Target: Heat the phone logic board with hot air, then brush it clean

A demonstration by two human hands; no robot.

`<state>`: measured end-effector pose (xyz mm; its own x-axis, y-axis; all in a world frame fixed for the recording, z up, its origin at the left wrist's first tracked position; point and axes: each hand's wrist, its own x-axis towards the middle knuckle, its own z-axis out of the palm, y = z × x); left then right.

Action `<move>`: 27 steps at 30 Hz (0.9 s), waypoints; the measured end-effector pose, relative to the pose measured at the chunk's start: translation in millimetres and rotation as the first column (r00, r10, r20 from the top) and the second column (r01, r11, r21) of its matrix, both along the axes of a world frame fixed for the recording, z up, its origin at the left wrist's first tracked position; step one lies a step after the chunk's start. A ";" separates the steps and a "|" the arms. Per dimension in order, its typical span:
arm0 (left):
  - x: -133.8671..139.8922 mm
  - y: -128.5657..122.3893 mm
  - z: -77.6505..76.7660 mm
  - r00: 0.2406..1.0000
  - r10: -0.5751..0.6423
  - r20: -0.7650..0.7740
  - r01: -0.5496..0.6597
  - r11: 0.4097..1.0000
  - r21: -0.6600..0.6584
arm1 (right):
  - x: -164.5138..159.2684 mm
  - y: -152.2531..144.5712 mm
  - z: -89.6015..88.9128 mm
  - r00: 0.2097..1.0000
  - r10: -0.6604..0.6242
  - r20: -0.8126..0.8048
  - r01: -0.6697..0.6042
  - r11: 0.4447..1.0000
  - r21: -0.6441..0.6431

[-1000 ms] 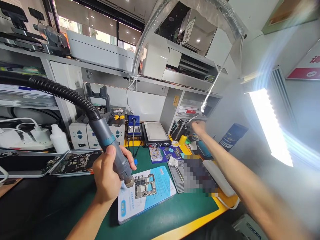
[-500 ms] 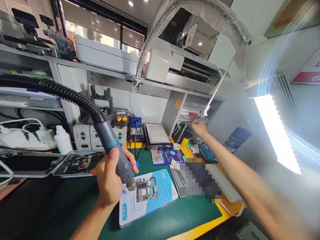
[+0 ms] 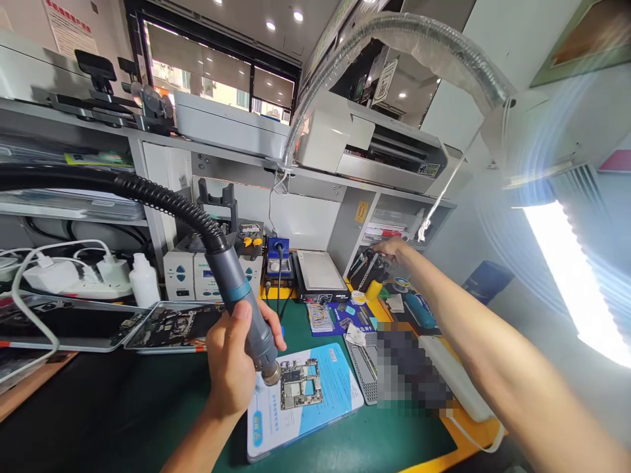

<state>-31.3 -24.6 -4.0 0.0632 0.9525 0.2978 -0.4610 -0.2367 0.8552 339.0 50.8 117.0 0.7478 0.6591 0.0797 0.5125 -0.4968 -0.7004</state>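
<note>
Head camera view, looking forward and down over a workbench. At the center of the frame, the person's left hand (image 3: 231, 361) is wrapped around a gray handpiece (image 3: 259, 332) with a teal band, the thumb lying along it. A ribbed black hose (image 3: 165, 198) runs from its top to the left edge. Its metal nozzle (image 3: 271, 375) points down, just beside the left edge of a circuit board (image 3: 292, 389). That board lies flat on a blue-and-white package (image 3: 338, 401), low center, on a green mat (image 3: 394, 437).

The right arm stretches in from the lower right corner. The right hand (image 3: 395, 250), right of center, is at some dark tools (image 3: 363, 268) standing near a yellow bottle (image 3: 374, 290); I cannot tell whether its fingers are pinching anything.

Right of the package is a gray perforated tray (image 3: 361, 374), next to a pixelated patch. An opened device (image 3: 180, 325) lies at middle left. A bright lamp (image 3: 574, 269) glows at the right.
</note>
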 end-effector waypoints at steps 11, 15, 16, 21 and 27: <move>-1.1 -1.2 3.9 0.999 -0.023 0.036 0.021 0.999 0.046 | 3.0 -13.8 2.6 1.000 -0.020 -0.002 0.020 1.000 0.007; -1.1 -0.6 3.2 0.998 -0.032 0.053 0.029 0.998 0.049 | 6.8 -28.5 -6.1 0.998 -0.066 0.017 0.066 0.998 0.009; -0.8 -0.5 2.5 0.998 -0.033 0.056 0.030 0.998 0.046 | 7.0 -30.8 -8.4 0.997 -0.071 0.020 0.071 0.997 0.010; 3.2 0.9 -3.5 0.997 -0.056 0.049 0.055 0.998 0.029 | 7.0 -33.2 -13.5 0.995 -0.066 0.072 0.064 0.997 0.038; 8.7 -2.0 -5.7 0.996 -0.085 0.037 0.084 0.996 0.025 | 9.1 -36.2 7.5 0.964 -0.061 0.260 0.038 0.995 0.094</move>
<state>-22.6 -26.7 -9.6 0.1317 0.9369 0.3238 -0.5121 -0.2154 0.8315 348.1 14.6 124.5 0.7243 0.6036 0.3332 0.6605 -0.4687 -0.5866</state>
